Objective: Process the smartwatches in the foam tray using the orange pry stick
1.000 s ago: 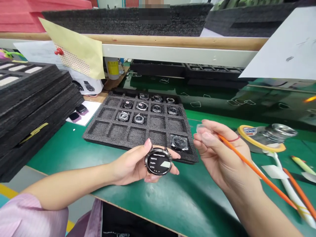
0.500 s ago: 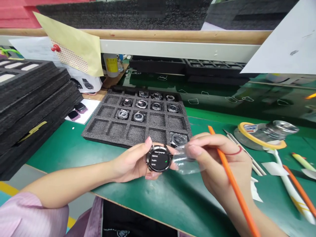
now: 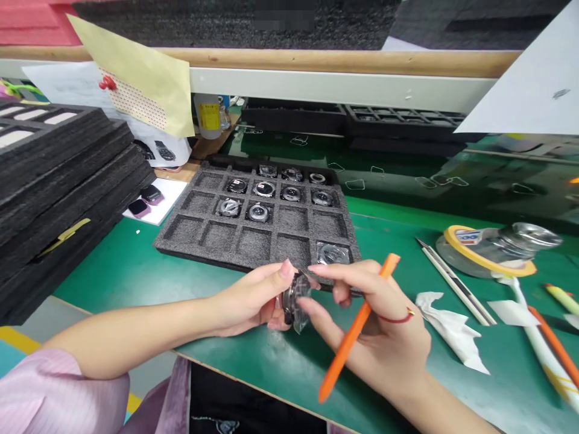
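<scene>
My left hand point(image 3: 253, 301) grips a round dark smartwatch case point(image 3: 289, 301) by its edge, turned nearly side-on, so the screen is hidden. A clear plastic film point(image 3: 301, 322) lies over its right side. My right hand point(image 3: 389, 319) has an orange plastic stick point(image 3: 344, 352) tucked across the palm between thumb and fingers. Its index finger and thumb reach apart around the film at the watch. Just behind both hands is a black foam tray point(image 3: 217, 259) with several watch cases in its pockets; one wrapped watch point(image 3: 333, 253) sits in the front right pocket.
Stacked foam trays point(image 3: 58, 199) rise at the left, near two small square watches point(image 3: 151, 194). At right lie a crumpled tissue point(image 3: 452, 331), tweezers point(image 3: 456, 280), a toothbrush point(image 3: 534, 343) and a glass bottle with yellow tape point(image 3: 488, 253). A shelf edge point(image 3: 294, 84) crosses above.
The watch has turned from screen facing me, showing a language menu, to side-on. The film has moved from beside it onto it. My right hand has shifted left and its fingers have spread.
</scene>
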A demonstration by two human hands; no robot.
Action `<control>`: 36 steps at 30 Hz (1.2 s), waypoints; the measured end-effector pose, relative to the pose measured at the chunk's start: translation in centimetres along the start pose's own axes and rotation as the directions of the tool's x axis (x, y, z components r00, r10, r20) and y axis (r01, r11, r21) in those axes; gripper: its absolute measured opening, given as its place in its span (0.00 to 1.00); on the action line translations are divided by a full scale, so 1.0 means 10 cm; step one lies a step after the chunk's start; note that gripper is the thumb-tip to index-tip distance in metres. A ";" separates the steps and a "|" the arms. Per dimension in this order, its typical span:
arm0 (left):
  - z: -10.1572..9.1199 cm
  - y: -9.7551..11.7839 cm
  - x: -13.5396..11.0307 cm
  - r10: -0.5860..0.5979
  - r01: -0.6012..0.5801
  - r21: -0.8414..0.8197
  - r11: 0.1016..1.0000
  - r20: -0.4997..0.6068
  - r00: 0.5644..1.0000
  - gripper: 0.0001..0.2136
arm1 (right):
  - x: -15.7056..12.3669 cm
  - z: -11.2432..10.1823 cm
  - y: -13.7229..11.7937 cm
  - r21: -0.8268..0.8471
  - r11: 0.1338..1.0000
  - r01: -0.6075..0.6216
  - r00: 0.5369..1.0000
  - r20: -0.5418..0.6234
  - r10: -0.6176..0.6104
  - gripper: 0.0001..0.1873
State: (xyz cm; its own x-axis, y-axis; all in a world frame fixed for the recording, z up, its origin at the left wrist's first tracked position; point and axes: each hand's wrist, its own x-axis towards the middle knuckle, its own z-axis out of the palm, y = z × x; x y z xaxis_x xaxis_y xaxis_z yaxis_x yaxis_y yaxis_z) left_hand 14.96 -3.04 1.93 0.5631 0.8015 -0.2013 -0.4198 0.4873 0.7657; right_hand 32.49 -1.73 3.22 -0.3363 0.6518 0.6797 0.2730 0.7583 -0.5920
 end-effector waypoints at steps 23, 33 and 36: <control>0.03 0.09 -0.05 0.131 -0.101 0.228 0.968 -0.119 0.984 0.27 | -0.08 0.00 -0.07 0.197 0.959 -0.204 0.962 0.222 0.159 0.31; -0.01 0.08 -0.05 0.172 -0.142 0.266 0.953 -0.090 0.981 0.27 | -0.08 0.00 -0.07 0.170 0.969 -0.180 0.969 0.202 0.144 0.31; 0.00 0.08 -0.06 0.180 -0.148 0.272 0.951 -0.096 0.979 0.27 | -0.08 -0.01 -0.08 0.156 0.972 -0.177 0.969 0.201 0.144 0.31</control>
State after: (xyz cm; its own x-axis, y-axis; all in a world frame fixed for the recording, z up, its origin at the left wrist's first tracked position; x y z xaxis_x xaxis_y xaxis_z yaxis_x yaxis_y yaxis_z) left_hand 14.26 -3.12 2.70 0.4068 0.9059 -0.1178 -0.2888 0.2498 0.9242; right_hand 32.59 -2.82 3.17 -0.4680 0.7379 0.4863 0.1839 0.6195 -0.7631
